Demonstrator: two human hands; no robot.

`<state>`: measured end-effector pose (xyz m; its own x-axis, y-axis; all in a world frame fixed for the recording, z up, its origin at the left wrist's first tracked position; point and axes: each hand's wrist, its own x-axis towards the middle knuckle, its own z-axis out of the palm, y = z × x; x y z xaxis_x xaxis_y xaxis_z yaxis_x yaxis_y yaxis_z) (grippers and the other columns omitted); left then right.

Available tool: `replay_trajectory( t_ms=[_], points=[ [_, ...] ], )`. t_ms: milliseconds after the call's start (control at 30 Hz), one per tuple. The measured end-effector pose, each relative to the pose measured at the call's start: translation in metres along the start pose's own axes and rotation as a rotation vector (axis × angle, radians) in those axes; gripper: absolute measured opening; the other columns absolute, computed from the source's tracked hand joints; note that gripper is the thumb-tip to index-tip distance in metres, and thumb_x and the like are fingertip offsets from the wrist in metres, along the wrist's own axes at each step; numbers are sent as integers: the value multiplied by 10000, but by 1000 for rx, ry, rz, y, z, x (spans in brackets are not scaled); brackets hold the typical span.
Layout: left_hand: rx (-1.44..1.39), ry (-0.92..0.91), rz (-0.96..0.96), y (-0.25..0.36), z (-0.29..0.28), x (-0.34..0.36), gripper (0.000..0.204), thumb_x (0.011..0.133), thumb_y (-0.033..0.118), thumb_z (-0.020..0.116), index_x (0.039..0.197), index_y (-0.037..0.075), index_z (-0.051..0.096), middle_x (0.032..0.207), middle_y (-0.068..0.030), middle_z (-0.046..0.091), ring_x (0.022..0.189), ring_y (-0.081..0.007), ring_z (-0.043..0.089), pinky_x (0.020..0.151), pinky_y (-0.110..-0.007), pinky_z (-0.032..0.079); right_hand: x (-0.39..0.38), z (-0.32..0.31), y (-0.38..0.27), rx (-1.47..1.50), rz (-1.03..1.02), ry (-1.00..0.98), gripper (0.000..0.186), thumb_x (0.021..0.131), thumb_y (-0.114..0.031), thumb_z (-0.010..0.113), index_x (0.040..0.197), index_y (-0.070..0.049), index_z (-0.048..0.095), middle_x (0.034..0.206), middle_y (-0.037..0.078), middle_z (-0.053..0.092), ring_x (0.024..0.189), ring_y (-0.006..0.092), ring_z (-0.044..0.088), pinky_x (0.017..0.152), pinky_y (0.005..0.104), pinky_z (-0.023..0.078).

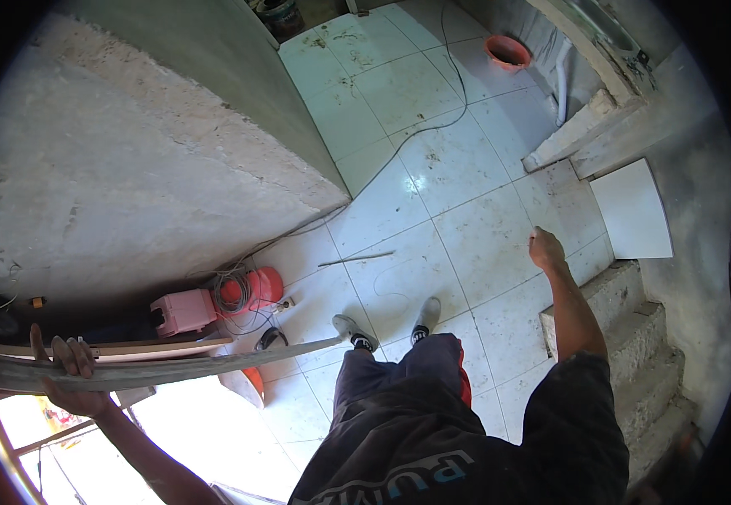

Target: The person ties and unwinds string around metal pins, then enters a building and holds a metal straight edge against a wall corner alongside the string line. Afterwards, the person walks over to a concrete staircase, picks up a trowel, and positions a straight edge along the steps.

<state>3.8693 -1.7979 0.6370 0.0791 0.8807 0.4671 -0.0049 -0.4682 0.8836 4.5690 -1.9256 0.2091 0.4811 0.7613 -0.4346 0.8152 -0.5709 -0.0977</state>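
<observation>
My left hand (pixel 69 370) grips a long, narrow grey board (pixel 205 365), its fingers over the upper edge and the thumb side below. The board stretches from the far left to beside my left shoe (pixel 354 330). My right hand (pixel 546 249) is held out over the tiled floor on the right. Its fingers are curled closed, and nothing sticks out of them.
White floor tiles (pixel 475 244) carry dirt and a thin stick (pixel 355 258). A cable (pixel 420 130) runs to a coil beside a pink case (pixel 184 312) and red object (pixel 266 286). Concrete steps (pixel 635 337), a white panel (pixel 633 209) and an orange bucket (pixel 508 53) are right.
</observation>
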Motion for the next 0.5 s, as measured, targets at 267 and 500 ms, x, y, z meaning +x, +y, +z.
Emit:
replay_trajectory(
  t_ms=[267,500],
  points=[
    [304,177,-25,33,-28,13,494,956,101,433,1414,-5,283,731,-15,438,602,-90,409,487,-234,370,-51,7,67,28,313,124,320,875,-173,543,1186,-109,582,1184,172,590,1113,348,566,881,498,464],
    [610,477,74,20,-22,29,433,946,267,503,1298,15,500,1218,-100,560,973,-205,571,800,-306,499,-191,139,208,133,313,117,263,887,-220,535,1042,-24,615,1019,224,615,928,376,598,820,478,476]
  ],
)
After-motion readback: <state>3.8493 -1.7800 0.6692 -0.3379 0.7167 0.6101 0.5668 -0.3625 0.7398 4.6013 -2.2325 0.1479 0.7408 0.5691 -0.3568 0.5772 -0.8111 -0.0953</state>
